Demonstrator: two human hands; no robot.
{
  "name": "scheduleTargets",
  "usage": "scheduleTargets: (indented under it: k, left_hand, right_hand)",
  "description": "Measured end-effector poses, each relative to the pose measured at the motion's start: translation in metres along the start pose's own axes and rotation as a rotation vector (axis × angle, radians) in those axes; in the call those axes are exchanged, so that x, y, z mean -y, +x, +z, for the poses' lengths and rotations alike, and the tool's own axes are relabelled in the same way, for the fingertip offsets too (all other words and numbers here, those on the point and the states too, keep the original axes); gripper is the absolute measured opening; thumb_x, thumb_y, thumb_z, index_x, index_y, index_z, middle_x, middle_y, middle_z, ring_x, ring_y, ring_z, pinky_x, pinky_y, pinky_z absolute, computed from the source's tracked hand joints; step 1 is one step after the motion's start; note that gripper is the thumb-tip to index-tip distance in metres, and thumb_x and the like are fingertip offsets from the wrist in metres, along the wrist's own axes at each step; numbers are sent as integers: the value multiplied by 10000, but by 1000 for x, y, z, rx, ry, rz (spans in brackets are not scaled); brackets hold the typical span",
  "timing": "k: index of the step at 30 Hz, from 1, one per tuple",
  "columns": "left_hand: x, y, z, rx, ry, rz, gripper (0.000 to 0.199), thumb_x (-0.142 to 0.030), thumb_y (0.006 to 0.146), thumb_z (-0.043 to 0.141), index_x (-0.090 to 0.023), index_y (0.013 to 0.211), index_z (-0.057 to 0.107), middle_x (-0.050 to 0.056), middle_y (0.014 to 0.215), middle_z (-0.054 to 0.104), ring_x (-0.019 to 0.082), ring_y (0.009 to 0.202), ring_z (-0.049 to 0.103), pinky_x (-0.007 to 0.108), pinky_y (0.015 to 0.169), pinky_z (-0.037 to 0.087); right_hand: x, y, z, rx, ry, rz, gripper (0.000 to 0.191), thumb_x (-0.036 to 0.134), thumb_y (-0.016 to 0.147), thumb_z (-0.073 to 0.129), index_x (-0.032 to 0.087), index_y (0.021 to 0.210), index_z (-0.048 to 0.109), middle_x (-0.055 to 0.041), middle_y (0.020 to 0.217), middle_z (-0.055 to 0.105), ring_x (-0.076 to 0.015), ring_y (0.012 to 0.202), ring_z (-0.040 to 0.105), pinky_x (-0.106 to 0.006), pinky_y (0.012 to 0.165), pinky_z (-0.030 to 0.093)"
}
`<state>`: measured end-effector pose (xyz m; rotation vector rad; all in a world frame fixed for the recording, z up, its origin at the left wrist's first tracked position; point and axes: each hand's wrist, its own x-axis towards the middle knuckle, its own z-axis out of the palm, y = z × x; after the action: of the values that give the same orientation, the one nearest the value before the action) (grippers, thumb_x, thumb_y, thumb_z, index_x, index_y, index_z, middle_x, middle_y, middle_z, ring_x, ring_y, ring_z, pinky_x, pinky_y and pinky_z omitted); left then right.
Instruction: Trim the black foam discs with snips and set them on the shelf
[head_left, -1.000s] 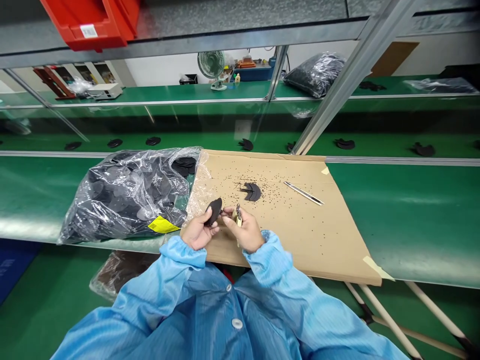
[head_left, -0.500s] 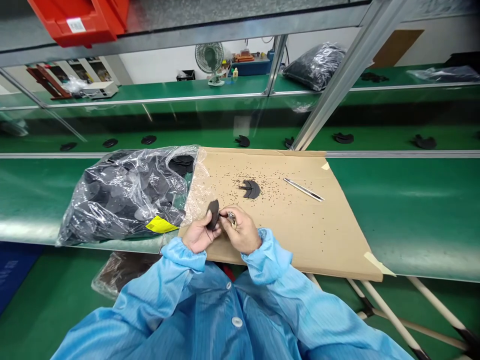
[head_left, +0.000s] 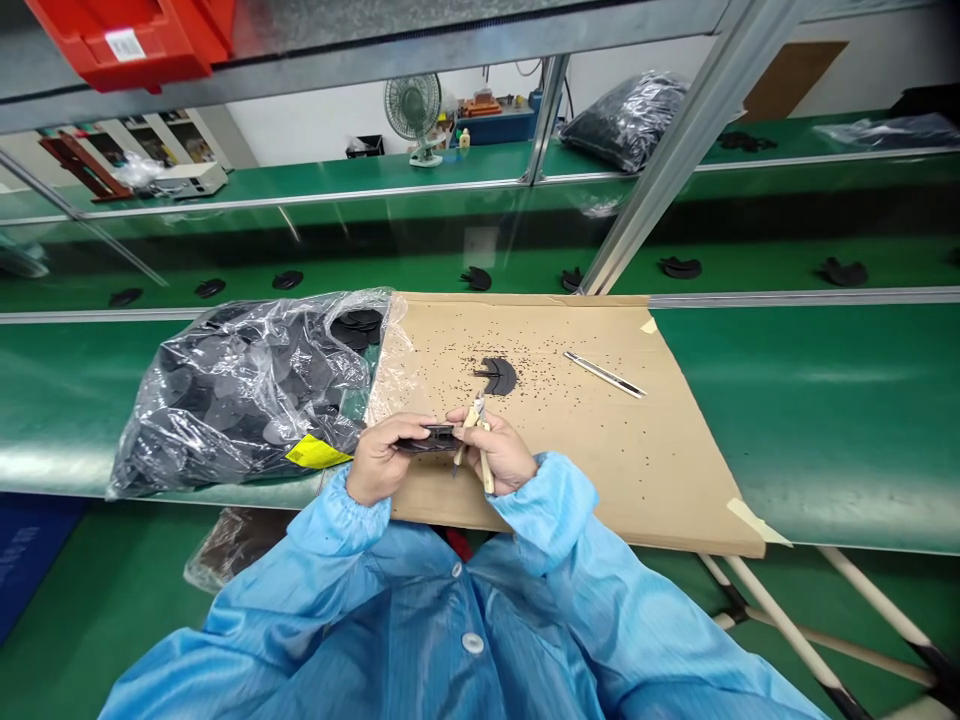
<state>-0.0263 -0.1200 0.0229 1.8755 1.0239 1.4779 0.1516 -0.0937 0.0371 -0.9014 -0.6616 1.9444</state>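
Observation:
Between the fingers and thumb of my left hand [head_left: 380,455] is a thin black plastic part [head_left: 421,442], held edge-on and level above the cardboard sheet [head_left: 570,460]. My right hand [head_left: 507,456] is closed on small nippers [head_left: 486,468] with cream handles, their jaws pointing away from me. Its fingertips also touch the right end of the black part. Just beyond the nippers lies a crescent-shaped black piece [head_left: 501,376] on the cardboard, with tiny black bits strewn around it.
A slim silver-and-black knife-like tool [head_left: 604,374] lies at right on the cardboard. To the left sits a clear plastic bag [head_left: 247,390] full of black parts. Similar pieces [head_left: 476,279] rest along the green strip behind. A metal post [head_left: 660,150] slants up at right.
The black part has turned from upright to level. In my right hand the nippers have swung so that their jaws point away and their handles show. Both hands stay close together.

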Motion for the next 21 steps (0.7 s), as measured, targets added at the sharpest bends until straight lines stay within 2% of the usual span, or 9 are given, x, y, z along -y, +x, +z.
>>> scheduleTargets:
  k: [4,9,11,13,15,17,19,21]
  left_hand:
    - [3,-3,4,26,52,58,280,-16,767,567,-213,940,664,92,1042,694,192,974,645,368,843,517]
    - [1,-4,6,56,99,81,306,-13,772,532,-219,962,654,90,1067,683,194,994,634,379,853,509]
    - [-1,-2,7,28,112,8,234,-62,783,556,-205,939,655,93,1034,686,197,978,636,374,857,506]
    - [0,2,6,-38,131,-160,187,-152,779,612,-185,960,646,96,1004,689,203,955,640,370,861,504]
    - [6,11,2,-117,115,-362,300,-250,745,672,-161,1027,621,97,1004,689,211,939,643,369,858,505]
    - [18,29,-8,-186,69,-496,420,-322,711,701,-140,1076,599,97,1015,688,221,927,645,372,849,506]
    - [33,57,-27,-238,85,-523,442,-350,702,698,-130,1074,609,94,1004,687,232,921,640,382,851,500]
    - [50,96,-52,-289,256,-474,403,-330,708,683,-131,1054,632,92,1000,679,247,942,623,402,888,475]
  right_hand:
    - [-4,1,1,-69,-18,8,306,184,492,725,172,784,631,20,640,623,-125,547,550,-230,432,400]
    - [-6,3,4,-136,-19,2,309,192,467,690,181,765,609,18,625,618,-143,584,568,-234,466,402]
    - [-4,5,1,-118,-82,3,315,249,497,705,184,791,612,9,660,622,-142,580,561,-254,498,418]
    - [1,9,-11,-122,-247,-57,321,338,564,696,183,835,623,-10,704,626,-150,589,556,-289,545,438]
    - [6,15,-30,-245,-535,-251,313,398,649,642,180,873,631,-36,746,630,-178,647,564,-332,618,454]
    - [10,24,-53,-506,-882,-574,271,379,712,582,173,882,630,-74,820,636,-220,771,574,-382,736,455]
    - [11,32,-75,-682,-1122,-837,235,338,757,529,164,889,619,-109,873,633,-246,856,566,-412,820,438]
    - [8,37,-89,-744,-1263,-973,208,301,794,502,162,908,605,-117,866,629,-244,852,560,-403,830,435]
